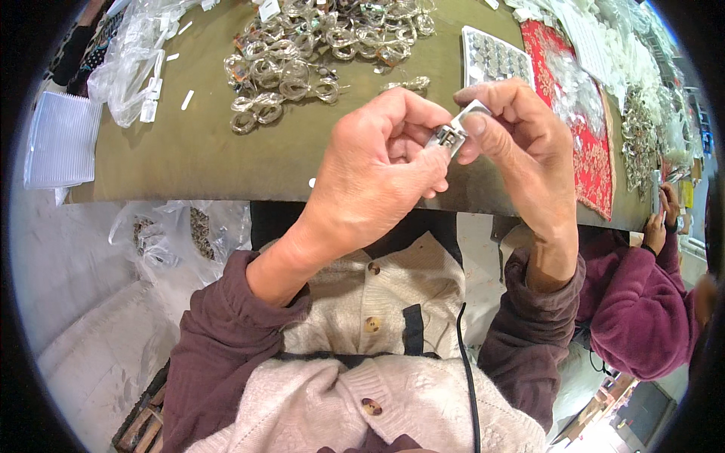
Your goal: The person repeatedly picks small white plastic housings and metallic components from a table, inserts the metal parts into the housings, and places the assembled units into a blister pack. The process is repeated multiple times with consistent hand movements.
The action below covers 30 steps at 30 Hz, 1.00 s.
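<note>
Just above the table's near edge, both my hands meet at a small, pale case with metal pieces showing in it (448,137). My left hand (366,170) pinches its near end between thumb and fingers. At the far end, my right hand (525,147) has its thumb pressed on a flat, whitish part (474,109), its index finger curled behind. Whether that part is joined to the case I cannot tell. Beyond my fingers lie several coiled bundles of thin, clear wire (293,79), with one smaller coil (408,83) closest to my hands.
A white tray (466,60) of round silver discs stands behind my right hand. Farther right is a red patterned cloth (593,162) under plastic bags. Stacked clear plastic sheets (64,140) and a clear bag (128,75) lie left. Another person in a maroon sleeve (642,317) works at right.
</note>
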Available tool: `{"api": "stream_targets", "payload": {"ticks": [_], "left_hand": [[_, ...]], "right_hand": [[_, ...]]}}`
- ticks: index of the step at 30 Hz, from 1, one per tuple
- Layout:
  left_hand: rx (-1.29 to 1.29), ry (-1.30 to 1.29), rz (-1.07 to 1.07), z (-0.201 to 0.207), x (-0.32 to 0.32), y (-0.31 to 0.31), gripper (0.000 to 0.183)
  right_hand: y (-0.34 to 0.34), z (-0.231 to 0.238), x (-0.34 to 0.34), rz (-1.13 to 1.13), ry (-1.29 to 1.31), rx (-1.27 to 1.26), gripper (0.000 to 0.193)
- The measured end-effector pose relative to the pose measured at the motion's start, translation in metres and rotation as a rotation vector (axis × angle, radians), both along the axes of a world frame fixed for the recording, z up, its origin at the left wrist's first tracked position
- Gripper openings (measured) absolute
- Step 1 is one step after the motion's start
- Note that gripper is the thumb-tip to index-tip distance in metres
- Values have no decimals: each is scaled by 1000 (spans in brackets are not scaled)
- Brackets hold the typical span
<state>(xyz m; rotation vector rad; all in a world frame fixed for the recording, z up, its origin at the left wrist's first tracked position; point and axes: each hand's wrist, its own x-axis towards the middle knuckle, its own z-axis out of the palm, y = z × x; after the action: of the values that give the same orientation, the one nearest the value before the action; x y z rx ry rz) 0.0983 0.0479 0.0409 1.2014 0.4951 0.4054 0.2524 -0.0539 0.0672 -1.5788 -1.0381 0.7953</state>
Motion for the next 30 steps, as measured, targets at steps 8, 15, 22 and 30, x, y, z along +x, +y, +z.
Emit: {"api": "stream_targets", "payload": {"ticks": [8, 15, 22, 30], "left_hand": [[28, 9, 105, 0, 3, -7, 26], [-86, -120, 43, 3, -3, 0, 25], [-536, -315, -24, 2, -18, 9, 24], [-822, -393, 64, -7, -22, 2, 23]], "right_hand": [[-7, -13, -32, -172, -746, 298, 17], [-9, -14, -56, -259, -918, 234, 32], [-2, -19, -64, -296, -778, 298, 32], [13, -30, -58, -269, -972, 542, 29]]}}
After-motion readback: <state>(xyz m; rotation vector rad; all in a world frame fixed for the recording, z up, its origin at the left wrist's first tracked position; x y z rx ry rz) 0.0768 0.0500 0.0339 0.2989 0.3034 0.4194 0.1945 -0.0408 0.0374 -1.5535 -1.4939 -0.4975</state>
